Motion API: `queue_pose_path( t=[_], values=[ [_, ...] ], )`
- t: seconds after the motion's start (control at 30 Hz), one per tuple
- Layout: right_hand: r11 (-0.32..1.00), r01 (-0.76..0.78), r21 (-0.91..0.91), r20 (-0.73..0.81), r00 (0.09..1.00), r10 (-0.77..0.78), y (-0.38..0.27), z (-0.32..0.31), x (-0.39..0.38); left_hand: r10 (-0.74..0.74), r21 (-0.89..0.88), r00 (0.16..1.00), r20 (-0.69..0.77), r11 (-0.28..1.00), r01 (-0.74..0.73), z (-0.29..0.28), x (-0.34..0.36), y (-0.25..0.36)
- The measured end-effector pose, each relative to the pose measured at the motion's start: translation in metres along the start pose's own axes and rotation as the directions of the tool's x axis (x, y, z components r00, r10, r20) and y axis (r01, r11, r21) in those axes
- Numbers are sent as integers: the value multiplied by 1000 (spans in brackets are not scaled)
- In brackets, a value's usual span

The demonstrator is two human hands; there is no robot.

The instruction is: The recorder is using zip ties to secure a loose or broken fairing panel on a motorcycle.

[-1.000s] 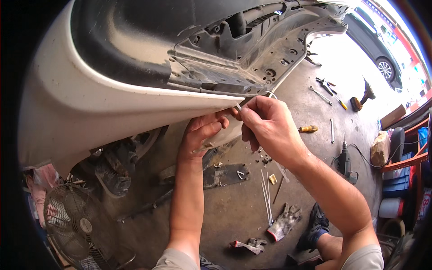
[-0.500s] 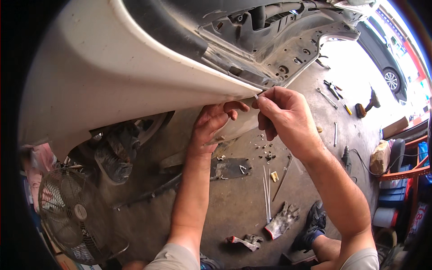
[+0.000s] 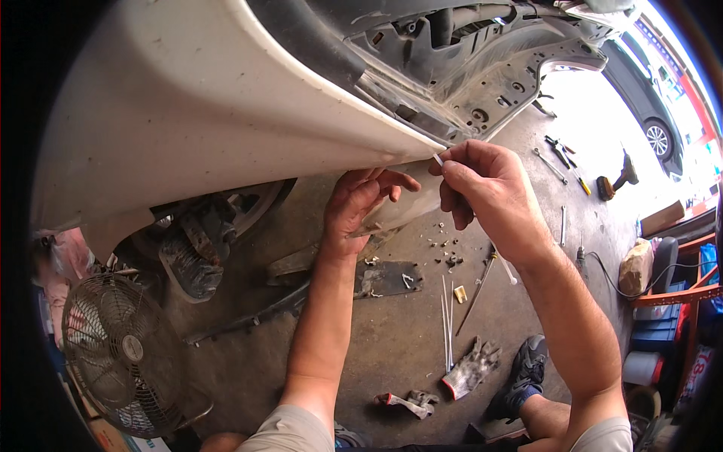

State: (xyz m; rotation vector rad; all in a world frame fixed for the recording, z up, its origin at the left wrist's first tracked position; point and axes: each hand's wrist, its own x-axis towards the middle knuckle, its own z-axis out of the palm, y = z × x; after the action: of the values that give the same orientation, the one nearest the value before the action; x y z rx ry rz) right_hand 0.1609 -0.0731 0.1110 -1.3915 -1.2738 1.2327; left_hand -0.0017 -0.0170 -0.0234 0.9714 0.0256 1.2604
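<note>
- The right hand (image 3: 493, 188) pinches a small white strip (image 3: 438, 160) between thumb and finger, right by the tip of the big white car panel (image 3: 226, 120).
- The left hand (image 3: 354, 202) is under the panel's edge with bent fingers (the panel hides some, so one cannot tell if they grip anything).
- A round fan (image 3: 124, 348) stands at the left.
- On the floor (image 3: 403, 343) lie long white ties (image 3: 447, 331), a dirty glove (image 3: 473, 368) and a drill (image 3: 625, 175).
</note>
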Motion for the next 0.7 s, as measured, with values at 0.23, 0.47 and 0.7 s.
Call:
queue_pose_path(
  t=[0.23, 0.47, 0.7],
  values=[
    [999, 43, 20, -17, 999, -42, 4, -1, 0, 62, 76, 994, 88, 995, -69, -3, 3, 2],
    [999, -24, -28, 27, 999, 25, 0, -3, -11, -102, 8, 995, -5, 995, 102, -10, 6, 5],
    [997, -23, -68, 7, 1000, 23, 2, -2, -12, -129, 6, 991, -21, 992, 130, -9, 6, 5]
  ],
)
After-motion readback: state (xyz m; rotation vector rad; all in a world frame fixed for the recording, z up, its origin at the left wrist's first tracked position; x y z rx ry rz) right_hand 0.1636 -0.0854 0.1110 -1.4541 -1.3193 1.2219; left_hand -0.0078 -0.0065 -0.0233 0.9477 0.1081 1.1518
